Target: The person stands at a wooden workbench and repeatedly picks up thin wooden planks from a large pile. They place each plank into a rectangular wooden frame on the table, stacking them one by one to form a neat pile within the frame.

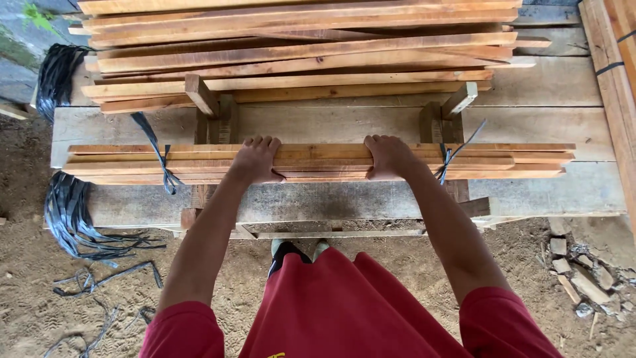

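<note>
A tied bundle of thin wooden slats lies across a wooden jig on a plank bench. My left hand grips the bundle left of its middle, fingers curled over the far edge. My right hand grips it right of the middle in the same way. Dark plastic straps bind the bundle near its left end and right end.
A large stack of loose slats fills the back of the bench. Bunches of dark strapping hang at the bench's left and lie on the dirt floor. Stone rubble sits at lower right. More timber stands at the right edge.
</note>
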